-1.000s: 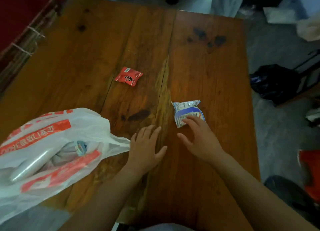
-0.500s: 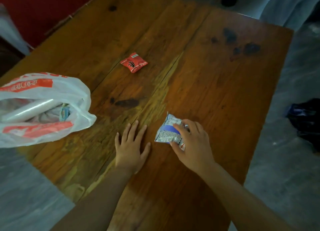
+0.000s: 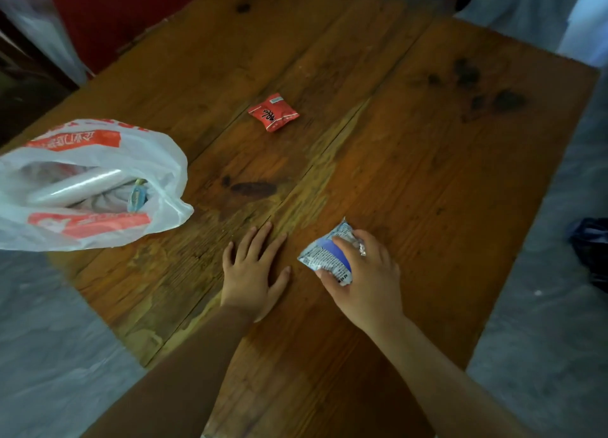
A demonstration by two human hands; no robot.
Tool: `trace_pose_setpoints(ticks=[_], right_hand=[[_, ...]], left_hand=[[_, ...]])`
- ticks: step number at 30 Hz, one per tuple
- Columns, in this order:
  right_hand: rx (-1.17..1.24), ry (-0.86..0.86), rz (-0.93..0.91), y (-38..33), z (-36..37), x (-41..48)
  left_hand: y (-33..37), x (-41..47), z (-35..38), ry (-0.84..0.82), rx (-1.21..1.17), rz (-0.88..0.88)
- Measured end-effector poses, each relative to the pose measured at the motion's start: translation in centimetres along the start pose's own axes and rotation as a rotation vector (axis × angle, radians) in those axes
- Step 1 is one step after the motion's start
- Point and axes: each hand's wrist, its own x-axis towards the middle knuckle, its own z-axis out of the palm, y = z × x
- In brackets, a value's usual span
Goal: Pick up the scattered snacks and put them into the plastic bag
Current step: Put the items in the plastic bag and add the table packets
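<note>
My right hand (image 3: pixel 365 274) grips a blue and white snack packet (image 3: pixel 325 256), tilted just above the wooden table (image 3: pixel 427 174). My left hand (image 3: pixel 255 266) lies flat on the table with fingers spread, holding nothing, just left of the packet. A small red snack packet (image 3: pixel 273 111) lies alone farther out on the table. The white plastic bag (image 3: pixel 98 161) with red print sits at the table's left edge, its mouth facing right, with a clear wrapped roll and a small bluish packet inside.
Grey floor surrounds the table on the left and right. A dark bag (image 3: pixel 590 250) lies on the floor at the right. A red wall (image 3: pixel 131 9) stands beyond the table's far left edge.
My right hand reached the blue and white packet, closed on it and pulled it nearer, lifting one edge. The left hand stayed flat. The view shifted, so the bag appears farther left.
</note>
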Motion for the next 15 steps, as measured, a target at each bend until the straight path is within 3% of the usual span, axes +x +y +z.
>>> trace_pose_setpoints(ticks=[8, 12, 15], right_hand=[[0.051, -0.019, 0.141, -0.7, -0.3, 0.6], [0.101, 0.055, 0.258, -1.6, -0.7, 1.2], [0.146, 0.126, 0.289, -3.4, -1.0, 1.8]], left_hand=[[0.2, 0.2, -0.6, -0.077, 0.066, 0.004], [-0.5, 2.0, -2.7, -0.146, 0.090, 0.077], [-1.2, 4.5, -5.0, -0.091, 0.053, 0.179]])
